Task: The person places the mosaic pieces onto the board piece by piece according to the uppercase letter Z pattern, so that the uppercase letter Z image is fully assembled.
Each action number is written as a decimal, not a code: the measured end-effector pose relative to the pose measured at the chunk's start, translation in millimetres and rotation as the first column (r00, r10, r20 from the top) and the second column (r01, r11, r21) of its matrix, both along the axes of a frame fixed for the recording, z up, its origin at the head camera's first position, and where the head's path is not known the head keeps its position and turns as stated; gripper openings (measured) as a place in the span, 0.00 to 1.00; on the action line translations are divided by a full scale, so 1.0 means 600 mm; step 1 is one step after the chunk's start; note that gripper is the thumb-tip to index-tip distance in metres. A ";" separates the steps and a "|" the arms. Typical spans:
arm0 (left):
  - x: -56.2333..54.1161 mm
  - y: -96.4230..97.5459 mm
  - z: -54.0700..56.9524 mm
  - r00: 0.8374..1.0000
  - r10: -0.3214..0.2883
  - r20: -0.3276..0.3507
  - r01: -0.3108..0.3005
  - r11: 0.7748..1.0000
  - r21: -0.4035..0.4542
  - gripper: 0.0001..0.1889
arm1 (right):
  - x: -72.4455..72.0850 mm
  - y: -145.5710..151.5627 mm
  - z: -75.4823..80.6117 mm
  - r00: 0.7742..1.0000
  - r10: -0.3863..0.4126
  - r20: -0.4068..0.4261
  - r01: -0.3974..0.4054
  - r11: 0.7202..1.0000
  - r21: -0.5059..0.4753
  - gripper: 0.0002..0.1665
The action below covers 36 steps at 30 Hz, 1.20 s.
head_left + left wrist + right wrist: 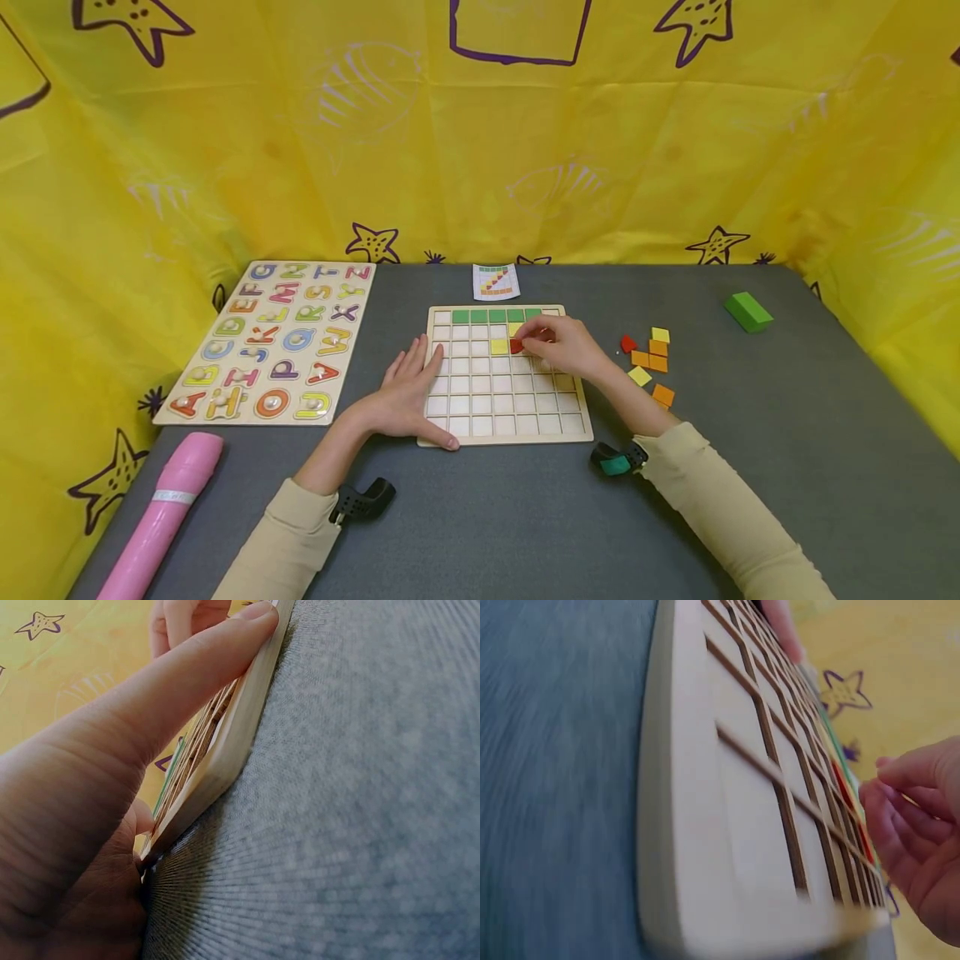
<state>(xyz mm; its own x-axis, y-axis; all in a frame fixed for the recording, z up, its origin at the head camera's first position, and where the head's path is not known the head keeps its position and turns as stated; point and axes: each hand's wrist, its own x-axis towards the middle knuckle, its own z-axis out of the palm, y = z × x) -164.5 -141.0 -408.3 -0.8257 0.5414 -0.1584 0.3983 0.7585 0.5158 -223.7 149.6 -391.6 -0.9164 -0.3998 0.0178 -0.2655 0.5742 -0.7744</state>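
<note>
A wooden grid board (pixel 588 429) lies on the dark table. My left hand (pixel 405 400) rests spread over its left edge, and its straight thumb (pixel 202 664) presses on the front rim. At the board's upper right, my right hand (pixel 566 346) has thumb and fingers bent together, with fingertips right at a red tile (pixel 515 346) that they partly hide. In the right wrist view the red tile (pixel 845 784) shows beside those fingertips. Left of it sits a yellow tile (pixel 498 347); another yellow tile (pixel 515 328) is above. Green tiles (pixel 478 317) line the top row.
Behind the board lies a small pattern card (pixel 496 282). Loose orange tiles (pixel 657 348), yellow tiles and a red piece (pixel 628 343) lie at right, with a green block (pixel 748 312) farther off. An alphabet puzzle (pixel 262 358) and a pink microphone-shaped object (pixel 168 517) are at left.
</note>
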 end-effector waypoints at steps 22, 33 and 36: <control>0.000 0.000 0.002 1.000 0.004 0.001 -0.004 1.000 0.009 0.74 | 0.031 0.191 0.012 0.953 -0.214 -0.213 0.286 0.864 0.415 0.14; 0.000 -0.002 0.001 1.000 0.000 0.006 0.000 1.000 0.015 0.74 | 0.021 0.177 0.001 0.962 -0.101 -0.253 0.163 0.958 0.237 0.13; 0.001 -0.002 0.002 1.000 -0.001 0.006 0.001 1.000 0.015 0.74 | 0.019 0.176 -0.001 0.965 -0.102 -0.243 0.160 0.960 0.232 0.15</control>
